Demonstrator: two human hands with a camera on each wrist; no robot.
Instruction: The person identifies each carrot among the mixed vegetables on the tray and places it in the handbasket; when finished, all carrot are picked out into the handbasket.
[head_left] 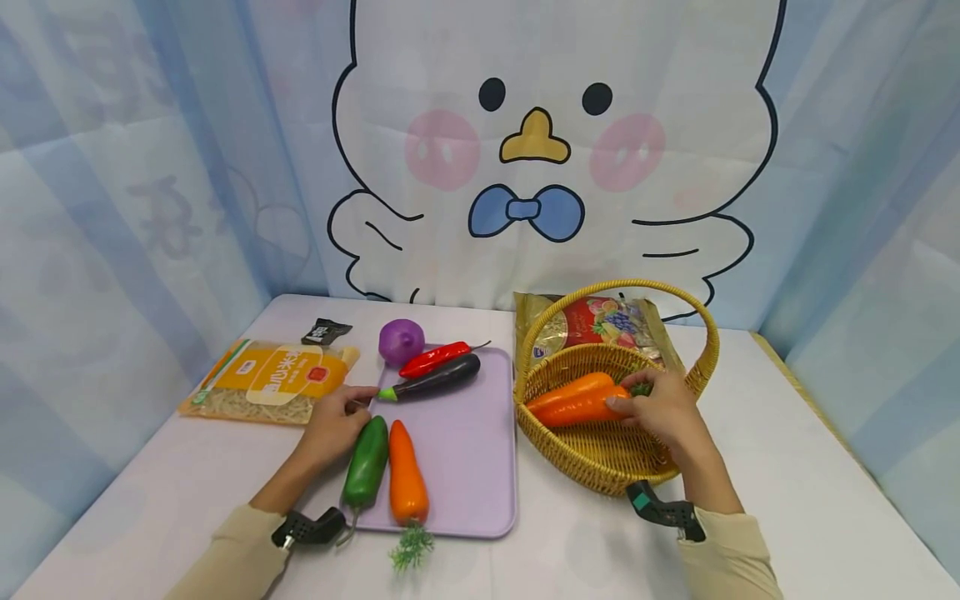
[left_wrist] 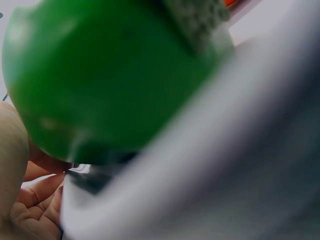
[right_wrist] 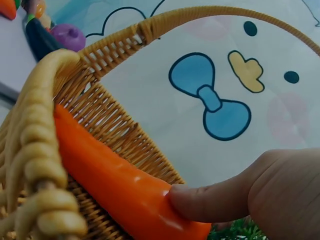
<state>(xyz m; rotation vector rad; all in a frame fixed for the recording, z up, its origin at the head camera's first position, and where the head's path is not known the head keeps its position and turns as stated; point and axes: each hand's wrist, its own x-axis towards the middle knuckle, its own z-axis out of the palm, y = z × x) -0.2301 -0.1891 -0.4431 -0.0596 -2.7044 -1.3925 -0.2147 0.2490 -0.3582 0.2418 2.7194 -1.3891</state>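
Observation:
My right hand reaches into the wicker basket and grips the top end of an orange carrot, thumb pressed on it. A second carrot lies behind that one in the basket. At the left edge of the lilac tray, my left hand pinches the rim with curled fingers, partly hidden in the left wrist view. Right by it are a green pepper and the green stem of an eggplant. Another carrot lies on the tray.
A red chili and a purple onion lie at the tray's far end. Left of it are a noodle bag and a small black packet. A gold-and-red bag stands behind the basket, whose tall handle arches over it.

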